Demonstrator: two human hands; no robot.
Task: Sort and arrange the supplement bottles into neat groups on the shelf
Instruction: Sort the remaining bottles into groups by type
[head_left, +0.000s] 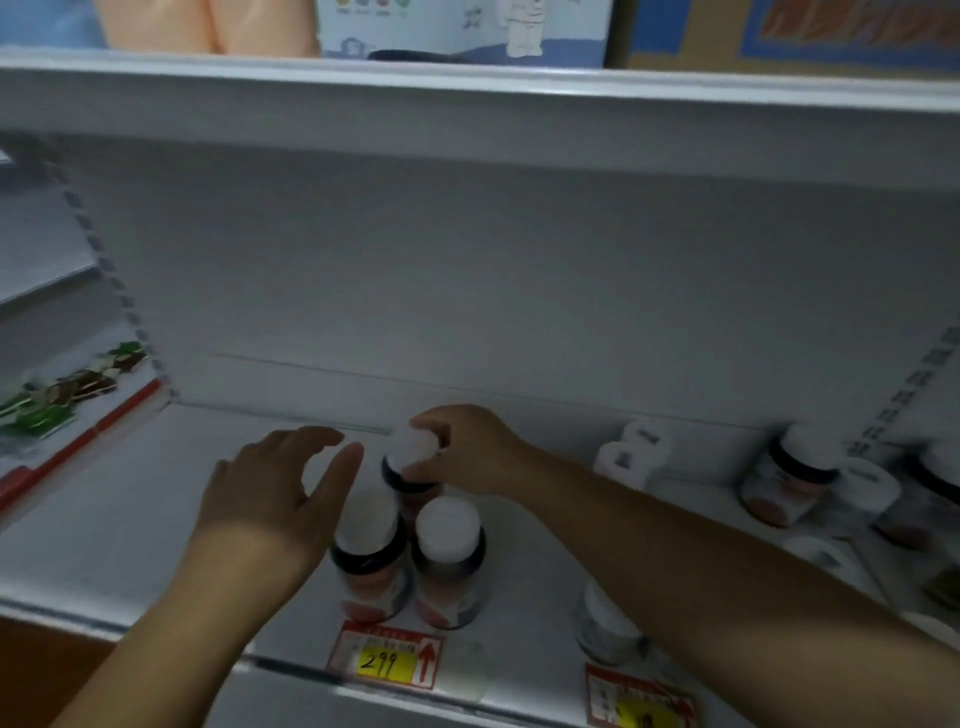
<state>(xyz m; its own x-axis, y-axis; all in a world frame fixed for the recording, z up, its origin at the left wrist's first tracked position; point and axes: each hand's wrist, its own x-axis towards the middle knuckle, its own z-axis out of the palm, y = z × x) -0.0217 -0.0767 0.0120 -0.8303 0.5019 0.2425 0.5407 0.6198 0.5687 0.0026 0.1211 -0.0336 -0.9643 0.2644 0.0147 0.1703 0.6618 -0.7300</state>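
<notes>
While the white shelf carries everything here, its front edge, marked by a yellow price tag, is the limit any displaced item would fall past. Right of centre, loose stock of dark-bodied bottles and smaller white ones, some apparently lying on their sides, remains unsorted; a clear-bodied bottle stands partly hidden under the right forearm near that edge. At centre, two white-capped supplement bottles stand upright and just beside each other near the front. Behind them the right hand pinches the cap of a third bottle, fingers curled round it, apparently seating it behind the pair. The left hand hovers spread, fingers straight, holding nothing, close to the left front bottle. Likely faults: a cap-only grip lets the body swing and knock the front pair forward; the left palm may nudge its neighbour; the right forearm may sweep the clear-bodied bottle off the lip.
</notes>
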